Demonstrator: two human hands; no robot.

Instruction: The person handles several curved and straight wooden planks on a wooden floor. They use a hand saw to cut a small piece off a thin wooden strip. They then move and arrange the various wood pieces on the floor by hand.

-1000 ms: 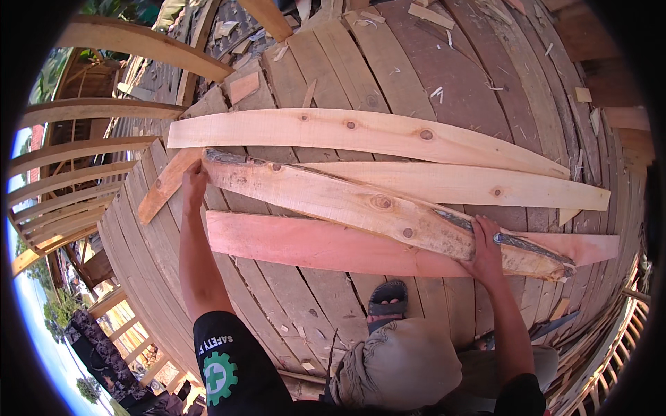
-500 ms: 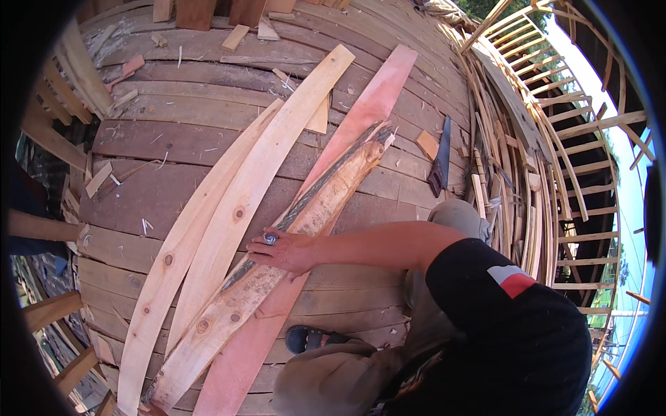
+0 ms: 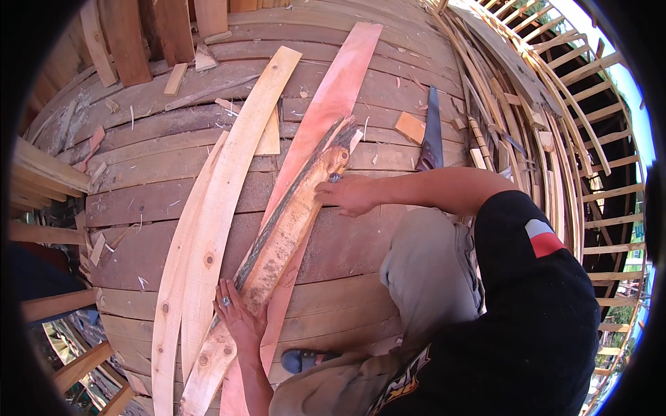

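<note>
A bark-edged wooden slab [image 3: 283, 255] lies slantwise on top of a long pinkish board [image 3: 350, 69]. My left hand [image 3: 241, 317], with a ring on it, rests across the slab's lower half, its fingers spread over the bark side. Farther up, my right hand [image 3: 349, 194] has its bent fingers closed on the slab's right edge near the knotty far end; its fingertips are partly hidden. Left of the slab lie two pale curved planks, one [image 3: 232, 173] partly covering the other [image 3: 173, 291].
A handsaw [image 3: 431, 128] lies beyond my right forearm, beside a small wood block [image 3: 410, 127]. Stacked timber strips [image 3: 527, 159] run along the right. Upright boards [image 3: 125, 41] stand at the far left, and offcuts and shavings litter the plank floor [image 3: 139, 263].
My right hand has slid from the middle of the slab up toward its far end. My left hand has come into view onto the lower half. The view has shifted.
</note>
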